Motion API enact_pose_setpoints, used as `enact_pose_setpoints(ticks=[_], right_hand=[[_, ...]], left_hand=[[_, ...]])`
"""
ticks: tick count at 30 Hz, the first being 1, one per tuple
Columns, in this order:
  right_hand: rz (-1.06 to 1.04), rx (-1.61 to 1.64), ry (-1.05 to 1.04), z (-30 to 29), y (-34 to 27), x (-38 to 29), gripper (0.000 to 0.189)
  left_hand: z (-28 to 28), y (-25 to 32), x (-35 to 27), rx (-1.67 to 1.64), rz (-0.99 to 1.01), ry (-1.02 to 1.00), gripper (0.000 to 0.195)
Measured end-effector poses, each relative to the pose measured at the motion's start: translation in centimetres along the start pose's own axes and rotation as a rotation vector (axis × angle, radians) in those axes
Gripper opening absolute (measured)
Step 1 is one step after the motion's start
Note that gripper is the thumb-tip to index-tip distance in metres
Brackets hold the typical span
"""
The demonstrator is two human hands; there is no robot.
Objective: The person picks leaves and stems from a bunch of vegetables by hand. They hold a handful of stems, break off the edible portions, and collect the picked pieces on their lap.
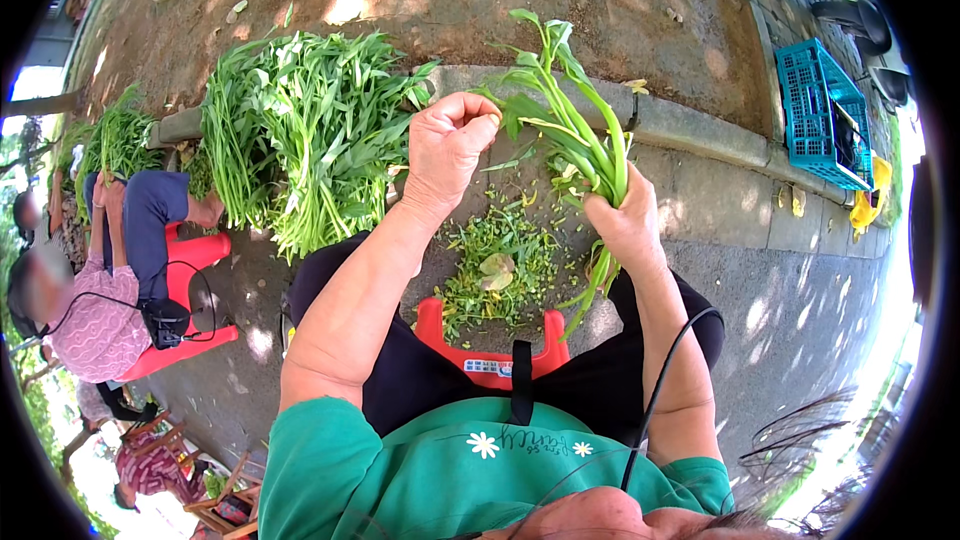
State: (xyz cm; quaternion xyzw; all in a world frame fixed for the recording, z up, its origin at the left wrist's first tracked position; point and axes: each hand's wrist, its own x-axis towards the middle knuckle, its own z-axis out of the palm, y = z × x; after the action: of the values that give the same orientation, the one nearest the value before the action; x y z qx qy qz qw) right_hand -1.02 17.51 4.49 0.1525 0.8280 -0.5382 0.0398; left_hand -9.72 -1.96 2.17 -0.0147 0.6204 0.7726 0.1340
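My right hand (626, 221) grips a small bunch of leafy greens (581, 131), likely water spinach, by its thick pale stems. The leaves point away from me, and some stems hang below the fist. To the left, my left hand (454, 146) has its fingers curled and the thumb pressed to the forefinger, close to the bunch's outer leaves. Nothing shows clearly between those fingertips. On the ground between my knees lies a heap of torn leaves and stem bits (502, 262), with a browned leaf (496, 271) on top.
A large pile of greens (322, 135) leans on the stone kerb (697, 124) at left. Beneath me is a red plastic stool (442, 341). Further left, a person (105, 315) sits on another red stool (199, 251). A blue crate (814, 120) and yellow bag (871, 195) stand far right.
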Motion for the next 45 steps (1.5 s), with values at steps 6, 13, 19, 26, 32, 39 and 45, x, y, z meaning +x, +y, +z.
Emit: enact_pose_setpoints(ticks=[6,13,19,26,32,39,45], right_hand=[[0.002,-0.004,0.021,-0.5,-0.4,0.1,0.022],[0.013,-0.013,0.018,-0.4,-0.7,0.0,0.022],[0.021,-0.031,0.01,-0.1,-0.5,0.1,0.022],[0.014,-0.036,0.001,0.0,-0.4,0.0,0.022],[0.016,-0.045,-0.005,0.3,0.1,0.1,0.022],[0.005,-0.047,-0.002,0.0,-0.4,-0.2,0.023],[0.024,-0.037,-0.008,-0.2,-0.4,-0.1,0.025]], left_hand=[[-0.5,0.0,-0.2,0.495,-0.056,-0.3,0.008],[-0.4,-2.3,-3.1,1.064,0.14,-0.758,0.018],[-0.8,-1.0,-1.3,1.047,-0.029,-0.82,0.017],[0.8,1.5,-1.5,0.675,0.43,-0.029,0.025],[1.2,-0.3,-0.7,0.677,0.605,0.036,0.022],[1.7,-0.5,-0.7,0.663,0.563,0.023,0.013],[1.9,0.0,-0.9,0.566,0.465,0.007,0.01]])
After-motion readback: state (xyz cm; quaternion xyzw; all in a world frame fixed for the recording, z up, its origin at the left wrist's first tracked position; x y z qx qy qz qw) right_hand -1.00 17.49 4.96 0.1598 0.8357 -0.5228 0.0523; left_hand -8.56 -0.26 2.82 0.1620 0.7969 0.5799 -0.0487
